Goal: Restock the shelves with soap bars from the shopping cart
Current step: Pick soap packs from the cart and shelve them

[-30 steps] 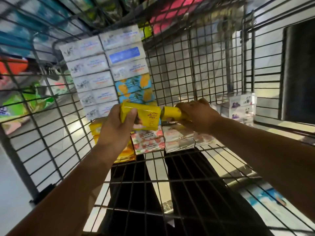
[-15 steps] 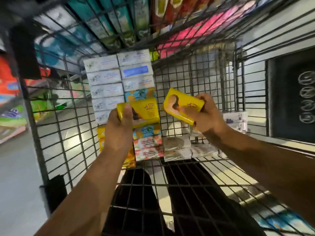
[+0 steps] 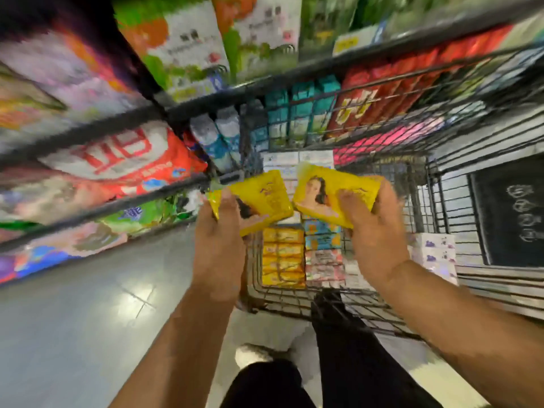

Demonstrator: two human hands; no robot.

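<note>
Each hand's got a yellow soap bar: left hand (image 3: 219, 254) wraps the left soap bar (image 3: 259, 201), right hand (image 3: 374, 240) pinches the right soap bar (image 3: 332, 192), both held above the shopping cart (image 3: 412, 184). Those glossy wrappers look slippery to me; a loose one-handed hold could drop one reaching for the shelves (image 3: 294, 81).

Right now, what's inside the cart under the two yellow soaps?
The cart holds stacked orange packs, blue-and-orange packs, pinkish packs and white boxes. The left hand with the left soap and right hand with the right soap hide the stacks' middle.
</note>
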